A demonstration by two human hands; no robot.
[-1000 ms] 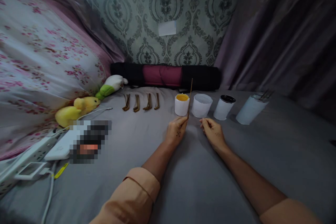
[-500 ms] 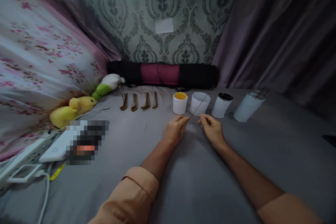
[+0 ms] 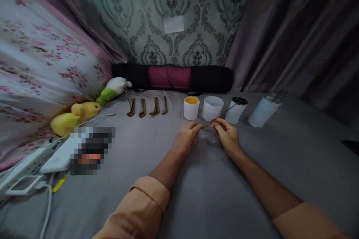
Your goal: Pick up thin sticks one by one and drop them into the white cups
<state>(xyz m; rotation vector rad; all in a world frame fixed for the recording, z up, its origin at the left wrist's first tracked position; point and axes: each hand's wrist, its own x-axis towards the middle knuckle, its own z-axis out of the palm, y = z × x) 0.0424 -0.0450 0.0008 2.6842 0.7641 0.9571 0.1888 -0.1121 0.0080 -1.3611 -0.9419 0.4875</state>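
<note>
well, thin stick (image 3: 225, 111) above grey sheet (image 3: 210, 194), patterned wallpaper (image 3: 171, 2) beyond.

The thin brown stick (image 3: 226, 111) in the left hand (image 3: 187, 137), upright a second ago, now slants low toward the grey bedsheet's (image 3: 213, 186) right edge, its tip overlapping the black-mouthed, white-wrapped can (image 3: 234, 115). The right hand's (image 3: 228, 138) fingertips, earlier clear of it, now appear to meet it.

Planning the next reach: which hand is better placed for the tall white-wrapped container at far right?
Right, probably: the right hand is nearer the tall white-wrapped container. The left hand is farther away, holding one end of the thin brown stick; whether the right touches it is unclear.
</note>
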